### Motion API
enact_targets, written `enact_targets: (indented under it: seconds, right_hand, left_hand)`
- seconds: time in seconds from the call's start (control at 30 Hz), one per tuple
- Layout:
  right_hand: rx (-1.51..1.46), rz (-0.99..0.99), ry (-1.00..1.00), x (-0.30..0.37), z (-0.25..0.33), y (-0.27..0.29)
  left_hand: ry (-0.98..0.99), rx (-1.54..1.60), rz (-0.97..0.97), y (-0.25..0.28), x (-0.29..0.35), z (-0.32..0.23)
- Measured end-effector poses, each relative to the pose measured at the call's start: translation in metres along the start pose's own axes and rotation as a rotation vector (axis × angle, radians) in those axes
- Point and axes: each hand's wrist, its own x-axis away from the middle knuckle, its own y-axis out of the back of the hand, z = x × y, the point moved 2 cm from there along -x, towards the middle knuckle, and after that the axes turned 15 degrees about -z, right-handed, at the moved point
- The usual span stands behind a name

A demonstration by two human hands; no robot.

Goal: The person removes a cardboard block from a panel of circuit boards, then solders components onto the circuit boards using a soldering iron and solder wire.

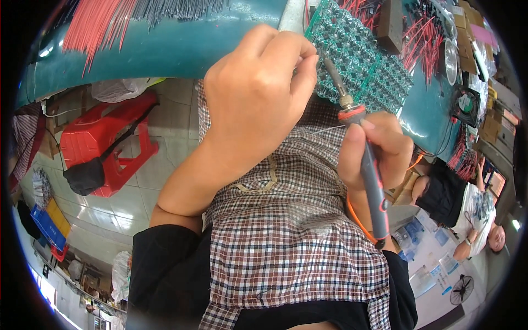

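Note:
My right hand (385, 146) grips a dark grey soldering iron (375, 192) with red trim, and its metal tip points up and away toward my left fingertips. A thin silvery strand (330, 130) shows beside the right fingers. My left hand (256, 82) is closed in a pinch at the near left edge of a green circuit board panel (357, 47); what the fingers hold is too small to tell. Many small parts in rows cover the panel. The iron's tip is over the panel, close to the left fingertips.
Red wires (96, 25) and black wires (170, 10) lie on the green tabletop (165, 55) at left. A dark block (390, 27) and more red wires (423, 47) are at right. A red stool (104, 137) stands lower left. Another person (470, 203) is at far right.

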Motion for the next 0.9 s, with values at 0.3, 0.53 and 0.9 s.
enact_targets:
  seconds: [0.3,0.53,0.9]
  right_hand:
    - [0.170,0.068,0.080,0.003,0.009,-0.006]
    - [0.152,0.085,-0.005,-0.002,0.012,-0.002]
    - [0.036,0.026,-0.018,-0.017,0.004,0.008]
  left_hand:
    - [-0.038,0.009,0.017,0.000,-0.002,0.001]
    - [-0.009,0.066,0.051,0.010,-0.007,-0.002]
    - [-0.035,0.003,-0.009,0.001,-0.015,-0.004]
